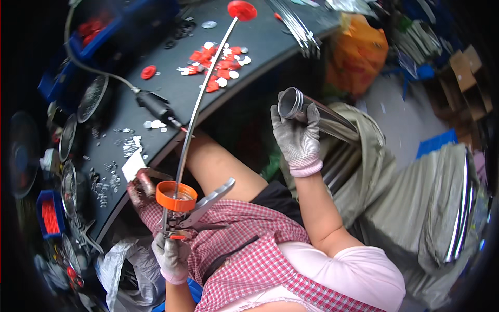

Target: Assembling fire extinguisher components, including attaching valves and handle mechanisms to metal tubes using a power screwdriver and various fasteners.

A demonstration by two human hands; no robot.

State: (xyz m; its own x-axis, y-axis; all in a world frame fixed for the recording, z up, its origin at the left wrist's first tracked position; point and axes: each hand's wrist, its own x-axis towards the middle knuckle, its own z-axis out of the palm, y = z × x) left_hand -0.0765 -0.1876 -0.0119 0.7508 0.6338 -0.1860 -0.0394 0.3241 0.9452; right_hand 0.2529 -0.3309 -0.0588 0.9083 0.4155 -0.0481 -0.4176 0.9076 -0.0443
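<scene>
Now the left hand (171, 254) clenches an orange-ringed tool (175, 203); the right (297, 139), half-curled, holds tube (333, 121).

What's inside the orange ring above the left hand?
A metal rod runs into the orange ring, above the tool in the left hand. The ring's near wall hides its lower inside.

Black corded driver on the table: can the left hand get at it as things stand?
Probably not: the left hand is wrapped around the orange-ringed tool, whose long rod crosses the view by the tip of the black corded driver. It would likely need freeing first.
</scene>
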